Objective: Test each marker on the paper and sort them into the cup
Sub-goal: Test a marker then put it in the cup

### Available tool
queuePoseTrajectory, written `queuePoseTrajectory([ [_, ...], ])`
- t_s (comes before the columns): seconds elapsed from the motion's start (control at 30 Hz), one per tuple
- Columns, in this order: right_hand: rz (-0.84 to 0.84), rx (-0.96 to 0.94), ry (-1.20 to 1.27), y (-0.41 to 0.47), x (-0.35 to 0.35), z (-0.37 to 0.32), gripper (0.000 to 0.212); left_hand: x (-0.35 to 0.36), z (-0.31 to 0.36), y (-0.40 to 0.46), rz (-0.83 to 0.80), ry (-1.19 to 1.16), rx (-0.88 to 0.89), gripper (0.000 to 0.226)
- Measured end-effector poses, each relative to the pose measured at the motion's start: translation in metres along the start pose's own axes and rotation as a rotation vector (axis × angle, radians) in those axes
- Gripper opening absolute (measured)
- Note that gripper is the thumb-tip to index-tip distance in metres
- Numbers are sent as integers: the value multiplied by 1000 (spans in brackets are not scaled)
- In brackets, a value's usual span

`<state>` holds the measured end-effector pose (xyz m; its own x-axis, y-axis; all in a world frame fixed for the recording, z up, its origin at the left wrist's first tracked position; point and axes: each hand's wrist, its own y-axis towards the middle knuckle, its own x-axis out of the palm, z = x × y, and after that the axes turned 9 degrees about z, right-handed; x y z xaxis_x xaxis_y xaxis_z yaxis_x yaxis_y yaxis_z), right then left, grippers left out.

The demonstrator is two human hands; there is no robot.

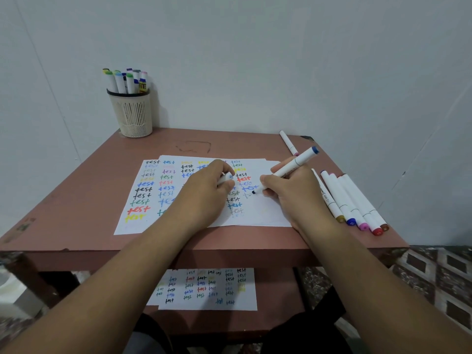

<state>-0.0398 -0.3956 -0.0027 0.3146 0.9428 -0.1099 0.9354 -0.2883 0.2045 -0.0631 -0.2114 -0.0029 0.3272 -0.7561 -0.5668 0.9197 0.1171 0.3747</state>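
Right hand (288,185) grips a blue marker (286,171), tip down on the paper (260,213); left hand (204,190) curls around its cap (226,178) on the desk (89,180).

The table (102,175) had a matt reddish-brown top, scuffed and stained. The paper (258,213) on it was white and matt. The markers (350,200) had smooth white plastic barrels with a slight sheen and coloured caps. The cup (131,116) was cream plastic, slotted and perforated, with a dark rim. The wall (281,60) looked smooth, matt, pale
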Motion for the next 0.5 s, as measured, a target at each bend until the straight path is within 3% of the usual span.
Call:
queuePoseTrajectory([
  [0.2,-35,0,-20,-1,-2,-1,23,0,0,0,-2,-3,-2,10],
  [0.5,84,7,81,3,-6,2,25,0,-2,0,-4,-21,-11,10],
])
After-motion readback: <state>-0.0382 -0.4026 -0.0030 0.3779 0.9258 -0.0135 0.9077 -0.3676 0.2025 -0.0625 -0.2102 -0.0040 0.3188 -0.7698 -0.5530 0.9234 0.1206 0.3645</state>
